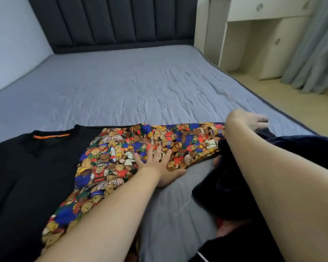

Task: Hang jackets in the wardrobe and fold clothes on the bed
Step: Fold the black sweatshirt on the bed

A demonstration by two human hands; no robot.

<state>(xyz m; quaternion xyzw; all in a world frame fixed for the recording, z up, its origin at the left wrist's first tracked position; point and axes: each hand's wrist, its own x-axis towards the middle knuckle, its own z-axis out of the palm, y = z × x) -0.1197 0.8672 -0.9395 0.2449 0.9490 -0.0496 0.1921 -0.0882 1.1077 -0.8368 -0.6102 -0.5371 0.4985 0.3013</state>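
A colourful teddy-bear print garment (121, 157) lies spread across the near part of the bed (121, 87). My left hand (157, 163) presses flat on its middle with fingers straight. My right hand (248, 120) reaches over the print garment's far right end, fingers blurred at a dark edge; I cannot tell whether it grips. A black T-shirt (27, 167) with an orange neck label lies flat to the left, partly under the print garment. A dark navy garment (225, 186) is bunched under my right forearm.
The bed has a grey sheet and a dark padded headboard (112, 21). A cream cabinet (254, 35) and grey curtain (314, 44) stand beyond the bed's right edge, with beige floor (292, 103) between.
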